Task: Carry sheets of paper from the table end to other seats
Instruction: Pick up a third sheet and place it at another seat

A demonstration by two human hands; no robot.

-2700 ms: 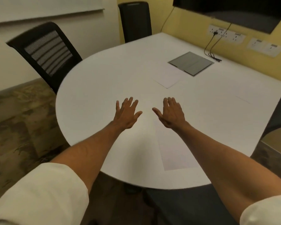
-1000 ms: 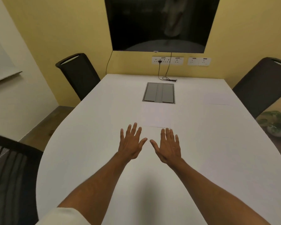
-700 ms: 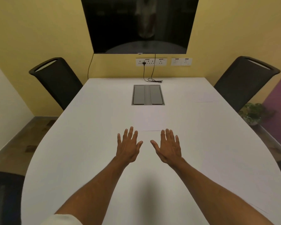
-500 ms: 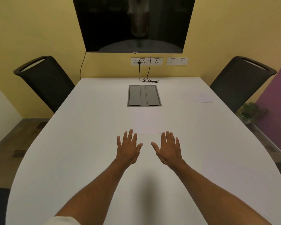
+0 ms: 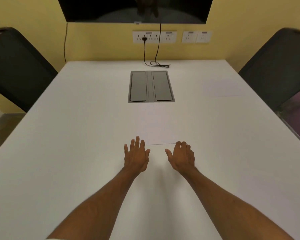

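A white sheet of paper (image 5: 157,125) lies flat in the middle of the white table (image 5: 76,118), just this side of a grey cable hatch. Its near edge runs between my two hands. My left hand (image 5: 137,155) hovers at the sheet's near left corner, fingers spread, holding nothing. My right hand (image 5: 181,157) is at the near right corner, fingers curled down at the edge, with nothing visibly gripped. Another white sheet (image 5: 221,87) lies at the far right of the table, in front of a black chair.
The grey cable hatch (image 5: 151,86) is set into the table beyond the sheet. A black cable (image 5: 158,64) trails from wall sockets onto the far edge. Black chairs stand at the far left (image 5: 16,66) and far right (image 5: 275,66). A dark screen (image 5: 137,7) hangs on the yellow wall.
My view swung round from the table's rounded end to face the yellow wall and moved closer. Both hands reached forward to the middle sheet's near edge, and the right fingers curled down.
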